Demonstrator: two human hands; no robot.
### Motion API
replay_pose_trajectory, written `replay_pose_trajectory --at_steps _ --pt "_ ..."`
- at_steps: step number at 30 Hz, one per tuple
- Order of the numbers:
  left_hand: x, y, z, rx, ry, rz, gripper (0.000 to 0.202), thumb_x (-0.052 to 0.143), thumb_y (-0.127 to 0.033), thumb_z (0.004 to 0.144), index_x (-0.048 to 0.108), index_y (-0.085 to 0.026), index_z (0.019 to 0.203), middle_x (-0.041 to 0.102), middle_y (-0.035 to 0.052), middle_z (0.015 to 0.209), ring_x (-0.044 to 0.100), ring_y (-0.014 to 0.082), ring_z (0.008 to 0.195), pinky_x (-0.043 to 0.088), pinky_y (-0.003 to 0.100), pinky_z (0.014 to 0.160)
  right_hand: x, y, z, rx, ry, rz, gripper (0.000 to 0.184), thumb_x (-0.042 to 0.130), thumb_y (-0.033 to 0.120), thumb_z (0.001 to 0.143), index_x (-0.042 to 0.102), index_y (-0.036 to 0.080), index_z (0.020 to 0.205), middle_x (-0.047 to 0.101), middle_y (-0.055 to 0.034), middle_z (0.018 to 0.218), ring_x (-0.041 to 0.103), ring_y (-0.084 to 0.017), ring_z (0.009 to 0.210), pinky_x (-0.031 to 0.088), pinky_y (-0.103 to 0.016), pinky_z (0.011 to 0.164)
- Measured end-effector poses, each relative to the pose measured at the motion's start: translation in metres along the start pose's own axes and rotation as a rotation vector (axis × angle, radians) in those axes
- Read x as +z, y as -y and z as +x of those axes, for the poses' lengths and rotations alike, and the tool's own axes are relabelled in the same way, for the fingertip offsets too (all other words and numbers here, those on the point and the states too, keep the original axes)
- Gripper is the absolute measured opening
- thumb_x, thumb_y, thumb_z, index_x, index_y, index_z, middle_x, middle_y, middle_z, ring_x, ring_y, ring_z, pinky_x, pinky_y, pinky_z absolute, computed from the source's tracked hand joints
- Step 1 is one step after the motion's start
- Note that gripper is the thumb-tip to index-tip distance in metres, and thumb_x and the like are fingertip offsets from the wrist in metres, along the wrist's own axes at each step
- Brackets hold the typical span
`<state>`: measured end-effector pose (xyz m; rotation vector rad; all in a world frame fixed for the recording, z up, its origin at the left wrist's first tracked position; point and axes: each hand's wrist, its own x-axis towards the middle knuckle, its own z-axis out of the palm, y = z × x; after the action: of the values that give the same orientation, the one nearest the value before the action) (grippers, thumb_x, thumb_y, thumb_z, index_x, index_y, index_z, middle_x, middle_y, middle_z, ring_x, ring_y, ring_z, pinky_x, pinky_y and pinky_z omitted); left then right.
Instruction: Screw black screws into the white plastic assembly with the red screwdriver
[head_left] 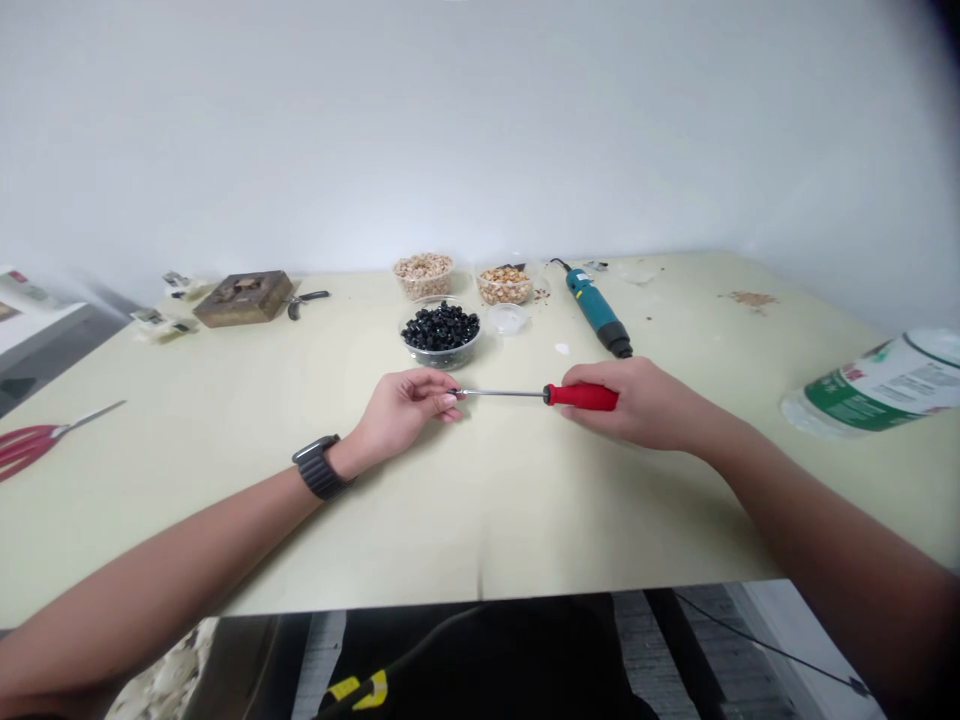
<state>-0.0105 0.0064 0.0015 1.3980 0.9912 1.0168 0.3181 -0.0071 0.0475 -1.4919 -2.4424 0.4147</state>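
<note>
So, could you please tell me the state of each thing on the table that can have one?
Screwdriver: level, red handle held in right hand, tip pinched by left hand.
Bowl of black beads: uncovered, full.
Two bowls of tan bits: uncovered, filled.
Small clear cup: looks empty.
Teal power tool: lying flat.
Scissors: lying shut.
Bottle: on its side.

Red scissors (34, 441) left; teal power tool (598, 311); bottle (877, 385) right, prob. plastic.
</note>
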Motion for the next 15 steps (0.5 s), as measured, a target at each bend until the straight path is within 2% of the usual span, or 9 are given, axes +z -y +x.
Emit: replay_pose_trajectory --at_steps 7,15 --pt "0.0001 -0.0011 -0.0009 -0.058 -0.029 -0.056 0.048 0.098 -0.045 0.071 0.077 -0.012 0.100 0.083 0.0124 0.097 0.081 0.0225 0.081 0.068 0.035 0.080 -0.0011 -0.0018 0.0003 0.021 0.018 0.024 0.024 0.065 0.048 0.095 0.074 0.028 0.102 0.075 -0.0002 0.087 0.064 -0.016 0.072 0.045 -0.028 0.065" --pt "0.0011 -0.0042 -0.0025 -0.056 -0.023 -0.042 0.044 0.096 -0.044 0.074 0.079 -0.011 0.099 0.083 0.0131 0.096 0.081 0.0229 0.082 0.068 0.036 0.083 -0.0014 -0.0024 -0.0007 0.026 0.025 0.026 0.024 0.065 0.049 0.095 0.074 0.028 0.103 0.075 0.0001 0.086 0.063 -0.016 0.071 0.046 -0.028 0.065"
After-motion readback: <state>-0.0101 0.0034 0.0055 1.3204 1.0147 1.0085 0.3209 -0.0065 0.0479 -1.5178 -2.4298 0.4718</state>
